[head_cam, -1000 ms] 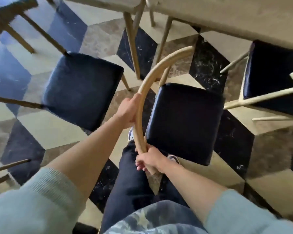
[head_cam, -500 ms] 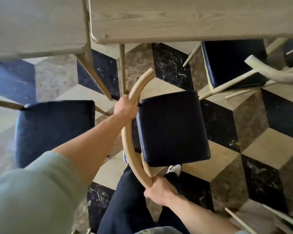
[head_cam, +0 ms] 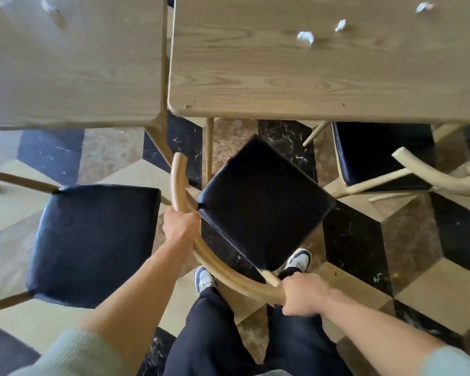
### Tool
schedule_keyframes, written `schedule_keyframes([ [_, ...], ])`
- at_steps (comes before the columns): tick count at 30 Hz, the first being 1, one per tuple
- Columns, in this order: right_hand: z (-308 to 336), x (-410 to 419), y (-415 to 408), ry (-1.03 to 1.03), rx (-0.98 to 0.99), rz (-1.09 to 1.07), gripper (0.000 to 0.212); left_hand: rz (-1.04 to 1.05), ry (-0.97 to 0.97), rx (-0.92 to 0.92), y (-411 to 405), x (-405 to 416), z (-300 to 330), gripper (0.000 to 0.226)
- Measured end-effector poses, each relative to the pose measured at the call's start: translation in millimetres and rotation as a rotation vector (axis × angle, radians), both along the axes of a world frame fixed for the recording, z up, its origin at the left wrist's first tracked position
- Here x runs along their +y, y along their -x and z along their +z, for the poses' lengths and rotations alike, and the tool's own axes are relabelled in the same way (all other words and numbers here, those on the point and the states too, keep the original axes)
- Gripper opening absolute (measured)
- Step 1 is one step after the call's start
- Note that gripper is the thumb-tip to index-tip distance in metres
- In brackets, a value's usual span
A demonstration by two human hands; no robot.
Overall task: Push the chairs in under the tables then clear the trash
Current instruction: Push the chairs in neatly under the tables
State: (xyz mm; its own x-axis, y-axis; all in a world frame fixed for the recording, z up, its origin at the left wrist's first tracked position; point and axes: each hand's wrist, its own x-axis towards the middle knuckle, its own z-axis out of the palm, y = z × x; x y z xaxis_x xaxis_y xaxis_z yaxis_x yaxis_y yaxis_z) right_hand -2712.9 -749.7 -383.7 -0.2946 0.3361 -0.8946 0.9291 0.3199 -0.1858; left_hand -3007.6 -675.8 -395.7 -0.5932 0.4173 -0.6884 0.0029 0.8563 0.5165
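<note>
Since the earlier frames, the held chair [head_cam: 263, 210] has been swung round so that its dark seat sits cornerwise to the right-hand table [head_cam: 310, 77], and more of both tabletops is now seen from above. Its curved wooden backrest [head_cam: 228, 278] is gripped at two places: the left hand [head_cam: 180, 225] is wrapped round the rail near its upper end, and the right hand [head_cam: 301, 295] is clamped on the rail at its lower end, the two hands being well apart. One corner of the seat lies close to the table's near edge, yet none of the seat appears to be tucked beneath it, so this chair is judged not yet pushed in. Another chair [head_cam: 92, 242] is seen to the left, standing out from the left-hand table [head_cam: 71, 71], and is also left to be done. A third chair [head_cam: 380, 153] on the right is partly under the right-hand table, though whether it is fully home cannot be told. Crumpled scraps of paper [head_cam: 305, 38] lie on the right-hand tabletop, and blurred white bits [head_cam: 49, 8] are seen on the left one; the trash is judged untouched, so most of the task remains.
</note>
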Motion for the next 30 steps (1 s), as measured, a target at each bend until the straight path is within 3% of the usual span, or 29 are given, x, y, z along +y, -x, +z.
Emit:
schedule_keyframes([
  [11,-12,199,-122,-0.038,0.087,0.511,0.035,0.487,0.037,0.061,-115,44,-16,0.038],
  [18,-6,299,-190,-0.116,-0.002,0.639,0.038,0.760,-0.064,-0.088,-201,93,-23,0.045],
  [26,1,318,-213,-0.215,0.014,0.584,0.021,0.748,-0.035,-0.187,-220,102,-18,0.046],
  [30,6,311,-213,-0.288,-0.036,0.515,0.034,0.633,-0.015,-0.220,-216,94,-16,0.042],
])
